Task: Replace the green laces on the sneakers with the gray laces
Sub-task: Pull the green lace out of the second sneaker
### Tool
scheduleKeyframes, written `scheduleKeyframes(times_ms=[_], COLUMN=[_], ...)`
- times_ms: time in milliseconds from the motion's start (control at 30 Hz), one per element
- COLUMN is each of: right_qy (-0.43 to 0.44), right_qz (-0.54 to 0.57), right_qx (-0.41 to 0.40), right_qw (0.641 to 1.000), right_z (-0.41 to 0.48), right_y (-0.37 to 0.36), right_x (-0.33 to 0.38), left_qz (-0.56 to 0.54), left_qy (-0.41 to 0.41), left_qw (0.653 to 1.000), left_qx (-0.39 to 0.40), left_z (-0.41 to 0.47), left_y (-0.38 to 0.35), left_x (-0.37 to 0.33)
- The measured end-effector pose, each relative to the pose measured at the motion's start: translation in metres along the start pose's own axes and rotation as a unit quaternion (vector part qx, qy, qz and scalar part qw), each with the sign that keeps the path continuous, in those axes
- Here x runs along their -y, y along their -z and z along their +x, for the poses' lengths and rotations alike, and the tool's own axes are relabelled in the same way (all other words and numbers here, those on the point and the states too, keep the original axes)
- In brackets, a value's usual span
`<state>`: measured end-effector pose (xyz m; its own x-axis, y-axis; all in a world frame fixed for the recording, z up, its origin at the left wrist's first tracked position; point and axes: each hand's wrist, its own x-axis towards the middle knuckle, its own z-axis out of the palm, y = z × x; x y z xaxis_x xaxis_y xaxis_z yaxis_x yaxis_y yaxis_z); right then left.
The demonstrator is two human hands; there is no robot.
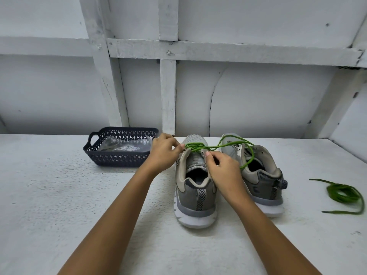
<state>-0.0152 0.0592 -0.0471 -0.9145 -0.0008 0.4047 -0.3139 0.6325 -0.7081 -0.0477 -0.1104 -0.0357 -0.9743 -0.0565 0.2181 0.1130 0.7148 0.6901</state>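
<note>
Two grey sneakers stand heel-toward-me on the white table. My left hand [163, 153] pinches a green lace [195, 146] at the left side of the left sneaker [193, 187]. On that shoe's right eyelet flap, my right hand [223, 169] pinches the edge with thumb and fingers. The green lace runs across this shoe near its lower eyelets and loops loosely over the right sneaker [260, 173]. A second green lace [342, 193] lies coiled on the table at the right. Grey laces in clear plastic [123, 145] lie inside a dark basket.
The dark blue perforated basket [117, 157] stands at the left near the wall. A white panelled wall with wooden battens rises behind the table. Open table surface [59, 195] lies to the left and in front of the shoes.
</note>
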Motion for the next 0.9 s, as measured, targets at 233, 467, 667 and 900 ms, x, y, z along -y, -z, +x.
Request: scheduleKeyframes(times_ms=[233,467,667,900], right_qy=[-0.003,-0.017,-0.014,-0.015], right_qz=[-0.002,-0.007,-0.004,0.002], right_qx=[-0.001,0.002,0.004,0.009], right_qw=[1.000,1.000,1.000,1.000], right_z=[-0.001,0.000,-0.001,-0.001], right_y=[0.003,0.002,0.003,0.004], right_x=[0.002,0.001,0.001,0.002], left_qz=[-0.130,0.091,0.126,-0.142], left_qy=[0.041,-0.123,-0.121,0.004], left_qw=[0.970,0.980,0.983,0.969], left_qx=[-0.202,-0.129,0.047,-0.203], left_z=[0.009,0.000,-0.011,-0.006], left_y=[0.027,0.037,0.014,0.049], left_x=[-0.004,0.003,-0.007,-0.004])
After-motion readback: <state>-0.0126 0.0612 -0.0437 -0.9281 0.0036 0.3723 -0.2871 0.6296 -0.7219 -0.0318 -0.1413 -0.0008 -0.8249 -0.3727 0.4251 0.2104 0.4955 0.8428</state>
